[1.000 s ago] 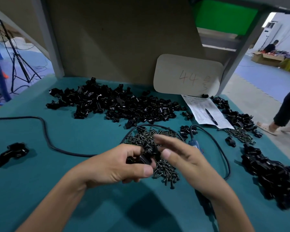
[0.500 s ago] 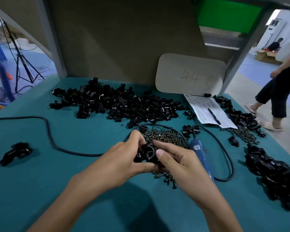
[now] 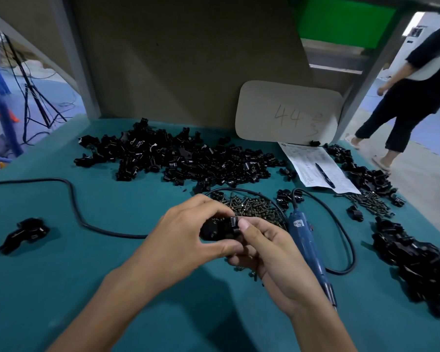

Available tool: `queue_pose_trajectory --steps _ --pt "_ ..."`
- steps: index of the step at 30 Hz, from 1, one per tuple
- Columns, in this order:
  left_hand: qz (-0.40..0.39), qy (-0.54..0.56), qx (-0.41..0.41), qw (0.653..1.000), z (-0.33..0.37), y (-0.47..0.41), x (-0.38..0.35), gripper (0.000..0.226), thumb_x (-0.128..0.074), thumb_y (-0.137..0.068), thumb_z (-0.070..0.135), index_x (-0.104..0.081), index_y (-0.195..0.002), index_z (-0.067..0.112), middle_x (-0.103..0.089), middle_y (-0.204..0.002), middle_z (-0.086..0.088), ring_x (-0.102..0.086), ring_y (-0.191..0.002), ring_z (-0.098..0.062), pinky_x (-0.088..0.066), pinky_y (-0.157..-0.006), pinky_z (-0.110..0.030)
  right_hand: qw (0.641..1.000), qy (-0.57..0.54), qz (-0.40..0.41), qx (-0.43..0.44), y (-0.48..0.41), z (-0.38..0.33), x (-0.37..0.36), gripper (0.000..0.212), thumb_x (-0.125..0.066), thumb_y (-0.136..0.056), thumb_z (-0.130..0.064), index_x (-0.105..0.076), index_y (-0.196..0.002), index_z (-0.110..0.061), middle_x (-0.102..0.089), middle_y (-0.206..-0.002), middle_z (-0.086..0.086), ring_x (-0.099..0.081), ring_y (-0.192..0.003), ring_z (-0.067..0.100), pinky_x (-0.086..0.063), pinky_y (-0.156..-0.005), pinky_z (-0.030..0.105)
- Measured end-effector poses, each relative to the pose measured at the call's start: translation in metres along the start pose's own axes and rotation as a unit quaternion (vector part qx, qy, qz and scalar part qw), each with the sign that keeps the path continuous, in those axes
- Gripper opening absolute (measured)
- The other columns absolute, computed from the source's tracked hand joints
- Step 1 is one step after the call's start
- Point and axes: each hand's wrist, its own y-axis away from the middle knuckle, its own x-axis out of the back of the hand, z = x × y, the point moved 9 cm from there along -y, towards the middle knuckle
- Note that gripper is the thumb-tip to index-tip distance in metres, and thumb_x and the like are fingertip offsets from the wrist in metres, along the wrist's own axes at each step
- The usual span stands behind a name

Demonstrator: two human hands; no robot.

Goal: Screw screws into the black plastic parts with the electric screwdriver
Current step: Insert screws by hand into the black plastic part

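Both hands meet over the teal table (image 3: 112,288), holding a black plastic part (image 3: 220,228) between them. My left hand (image 3: 186,237) curls round its left side, thumb underneath. My right hand (image 3: 267,252) pinches its right end with thumb and fingers. The blue electric screwdriver (image 3: 309,247) lies untouched on the table just right of my right hand, tip pointing toward me. A pile of dark screws (image 3: 254,207) sits right behind the hands, partly hidden by them.
A large heap of black parts (image 3: 178,156) spreads across the back; another heap (image 3: 422,265) lies at the right edge. One single part (image 3: 23,233) lies far left. A black cable (image 3: 69,196) loops across. Paper with a pen (image 3: 318,166) and more screws (image 3: 368,203) sit back right. A person walks by at right.
My hands have drawn together on the part, and the right hand went from open fingers to pinching its end. The passer-by has walked further into view on the right.
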Motion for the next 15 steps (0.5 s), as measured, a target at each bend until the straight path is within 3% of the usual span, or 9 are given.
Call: queue_pose_trajectory --steps 6,15 --pt "0.003 0.025 -0.042 0.999 0.0021 0.0003 0.0009 0.035 -0.084 -0.075 0.046 -0.070 -0.106 0.036 -0.064 -0.099 0.017 -0.064 -0.097 -0.011 -0.047 -0.079 -0.016 0.999 -0.035 -0.021 -0.004 0.0004 0.0036 -0.0024 0.029 -0.071 -0.086 -0.031 -0.068 -0.103 -0.006 -0.068 -0.077 0.012 -0.066 -0.066 0.017 -0.056 -0.061 0.025" --pt "0.036 0.078 -0.051 0.995 -0.0043 -0.0006 -0.0048 0.030 -0.077 -0.079 0.052 -0.072 -0.104 0.035 -0.068 -0.098 0.013 -0.067 -0.094 -0.015 -0.051 -0.078 -0.027 0.999 -0.025 -0.039 -0.010 -0.0024 0.0069 0.0001 0.030 -0.080 -0.088 -0.036 -0.066 -0.099 -0.012 -0.069 -0.080 0.013 -0.067 -0.066 0.022 -0.058 -0.063 0.030"
